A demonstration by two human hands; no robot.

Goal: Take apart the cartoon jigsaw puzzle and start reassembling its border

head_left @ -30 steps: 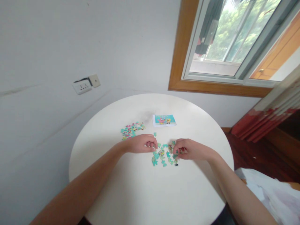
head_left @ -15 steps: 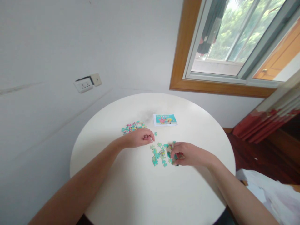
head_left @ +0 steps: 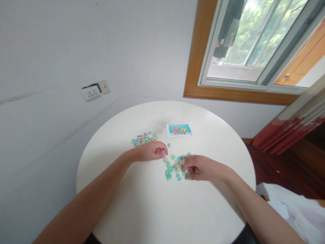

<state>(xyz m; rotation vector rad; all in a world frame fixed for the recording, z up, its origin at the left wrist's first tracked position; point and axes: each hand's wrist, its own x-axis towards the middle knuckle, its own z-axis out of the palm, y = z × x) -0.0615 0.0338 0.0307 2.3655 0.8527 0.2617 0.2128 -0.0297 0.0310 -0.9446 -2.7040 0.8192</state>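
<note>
Teal jigsaw pieces (head_left: 172, 166) lie scattered in the middle of a round white table (head_left: 142, 203). My left hand (head_left: 151, 150) rests at the left edge of that scatter, its fingers curled in and pinched on something too small to name. My right hand (head_left: 196, 167) lies over the right side of the scatter with fingers bent down, pinching a puzzle piece. A second heap of colourful puzzle pieces (head_left: 144, 138) sits behind my left hand. A small picture card (head_left: 178, 129) lies farther back.
The table stands against a white wall with a socket plate (head_left: 89, 92). A wood-framed window (head_left: 243, 51) is at the upper right. A red and cream curtain (head_left: 291, 125) hangs at the right, and white cloth (head_left: 291, 206) lies at the lower right.
My right hand has slid left over the teal pieces. My left hand has drawn back slightly from the scatter and stays curled.
</note>
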